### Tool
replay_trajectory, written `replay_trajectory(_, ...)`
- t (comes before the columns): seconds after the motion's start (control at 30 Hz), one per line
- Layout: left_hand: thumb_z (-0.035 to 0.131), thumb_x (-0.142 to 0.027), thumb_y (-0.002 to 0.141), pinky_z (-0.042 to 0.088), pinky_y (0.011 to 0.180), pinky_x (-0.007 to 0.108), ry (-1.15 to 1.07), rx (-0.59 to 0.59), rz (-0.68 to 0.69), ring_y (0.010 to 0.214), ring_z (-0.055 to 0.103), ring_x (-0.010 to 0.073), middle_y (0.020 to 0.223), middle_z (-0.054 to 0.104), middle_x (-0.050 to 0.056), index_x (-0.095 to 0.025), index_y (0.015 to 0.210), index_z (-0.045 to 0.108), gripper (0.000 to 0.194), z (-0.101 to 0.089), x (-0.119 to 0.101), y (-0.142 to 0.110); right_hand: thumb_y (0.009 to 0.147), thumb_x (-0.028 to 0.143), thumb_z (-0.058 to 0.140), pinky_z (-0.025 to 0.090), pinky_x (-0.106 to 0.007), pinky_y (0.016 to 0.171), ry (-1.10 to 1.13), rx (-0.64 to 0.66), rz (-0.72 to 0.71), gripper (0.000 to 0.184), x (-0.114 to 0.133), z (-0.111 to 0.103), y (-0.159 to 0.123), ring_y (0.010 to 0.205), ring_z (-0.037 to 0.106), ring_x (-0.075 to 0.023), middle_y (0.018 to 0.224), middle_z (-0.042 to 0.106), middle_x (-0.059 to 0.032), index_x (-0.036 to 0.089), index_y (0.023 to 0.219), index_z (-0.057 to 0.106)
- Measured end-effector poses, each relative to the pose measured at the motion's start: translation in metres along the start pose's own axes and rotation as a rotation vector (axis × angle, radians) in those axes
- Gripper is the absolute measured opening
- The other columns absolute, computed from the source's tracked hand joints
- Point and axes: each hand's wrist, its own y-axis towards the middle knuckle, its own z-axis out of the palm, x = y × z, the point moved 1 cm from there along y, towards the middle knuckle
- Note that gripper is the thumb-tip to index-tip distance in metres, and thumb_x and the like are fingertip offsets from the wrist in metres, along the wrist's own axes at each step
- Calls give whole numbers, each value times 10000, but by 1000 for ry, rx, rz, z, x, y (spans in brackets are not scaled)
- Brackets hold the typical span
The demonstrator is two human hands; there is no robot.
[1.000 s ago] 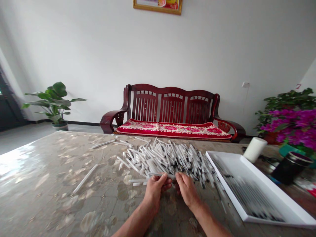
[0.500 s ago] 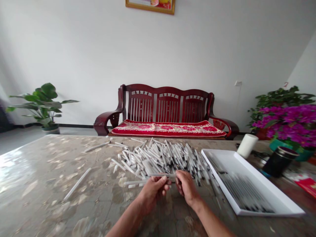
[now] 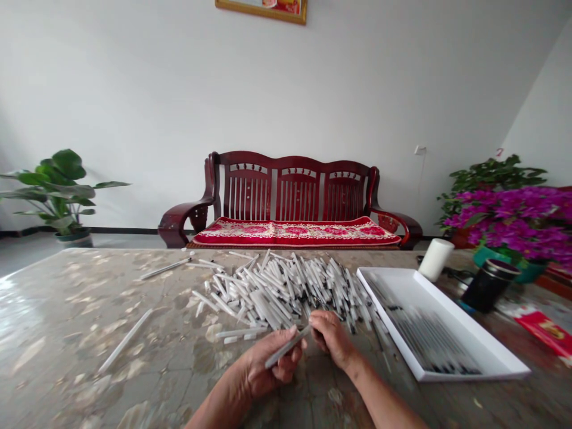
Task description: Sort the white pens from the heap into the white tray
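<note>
A translucent pen point(image 3: 282, 353) lies slantwise across the fingers of my left hand point(image 3: 272, 360), pinched under the thumb. My right hand point(image 3: 331, 335) is closed at the pen's far end, its fingertips pressed together there; what exactly they grip is hidden. Just beyond both hands spreads a heap of white translucent pen parts point(image 3: 272, 286), some with black ends. To the right, a shallow white box point(image 3: 476, 342) holds a row of similar slim pens point(image 3: 435, 339) with dark tips.
The patterned table point(image 3: 179, 381) also bears a loose white tube point(image 3: 126, 341) at left. Past the box stand a white roll point(image 3: 437, 260), a black cup point(image 3: 489, 286) and purple flowers point(image 3: 513, 220). A red wooden bench point(image 3: 295, 190) is behind the table.
The pen has swung from nearly level to a slant, its near end now lower left. My left hand has turned with it. The whole view has shifted slightly.
</note>
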Motion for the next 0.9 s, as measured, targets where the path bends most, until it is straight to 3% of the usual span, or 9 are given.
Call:
replay_trajectory(0.07, 868, -354, 677, 215, 360, 129, 33, -15, 51, 363, 354, 5, 504, 543, -16, -79, 709, 722, 312, 1, 1, 1, 873, 596, 390, 312, -230, 455, -122, -60, -7, 437, 4, -12, 2, 448, 398, -120, 523, 448, 56, 230, 683, 536)
replay_trajectory(0.13, 902, -328, 628, 303, 390, 128, 38, -83, 147, 411, 447, 27, 562, 608, 5, -99, 705, 721, 302, 1, 2, 4, 911, 553, 374, 344, -243, 511, -381, -246, -34, 421, 8, -36, 3, 535, 510, -152, 612, 560, 14, 224, 796, 610)
replay_trajectory(0.23, 908, -328, 620, 410, 464, 129, 23, -221, 333, 499, 542, 49, 652, 665, 9, -129, 748, 728, 297, 1, 2, 10, 901, 354, 457, 349, -270, 609, -879, -512, -7, 249, 10, -80, -1, 713, 627, -202, 775, 700, -62, 217, 812, 645)
replay_trajectory(0.33, 897, -311, 641, 457, 498, 138, -21, -330, 449, 541, 588, 64, 671, 672, 1, -143, 783, 727, 278, 0, 0, 16, 906, 257, 476, 338, -284, 617, -1138, -541, 86, 227, 0, -109, -6, 744, 667, -221, 808, 739, -95, 212, 793, 667)
replay_trajectory(0.43, 900, -281, 640, 507, 531, 159, -66, -388, 506, 570, 629, 86, 670, 676, 0, -145, 785, 714, 272, -3, -1, 20, 872, 239, 555, 357, -285, 630, -1248, -491, 131, 148, -14, -112, -7, 776, 691, -235, 846, 755, -112, 209, 810, 687)
replay_trajectory(0.53, 899, -271, 648, 535, 547, 161, -106, -413, 546, 589, 651, 93, 667, 677, -2, -146, 722, 682, 261, -7, -4, 20, 834, 201, 593, 385, -280, 656, -1303, -446, 130, 103, -23, -103, -5, 835, 704, -240, 899, 758, -111, 212, 854, 693)
replay_trajectory(0.7, 849, -213, 724, 560, 555, 158, -158, -473, 535, 576, 666, 92, 629, 666, -6, -149, 684, 654, 209, -9, -7, 20, 830, 106, 510, 431, -301, 699, -1296, -438, 156, 217, -22, -101, -2, 867, 715, -262, 908, 757, -140, 189, 900, 698)
replay_trajectory(0.8, 847, -201, 726, 563, 548, 159, -184, -490, 535, 569, 670, 94, 619, 665, -9, -150, 691, 652, 204, -8, -8, 21, 843, 150, 495, 478, -320, 752, -1088, -471, 86, 219, -13, -100, 0, 909, 715, -268, 945, 759, -140, 188, 927, 694)
replay_trajectory(0.9, 836, -185, 737, 563, 549, 159, -218, -505, 551, 569, 672, 93, 615, 668, -9, -147, 703, 660, 183, -7, -9, 21, 864, 286, 491, 530, -312, 686, -679, -411, -39, 228, -4, -85, 4, 863, 713, -246, 937, 749, -94, 210, 986, 668)
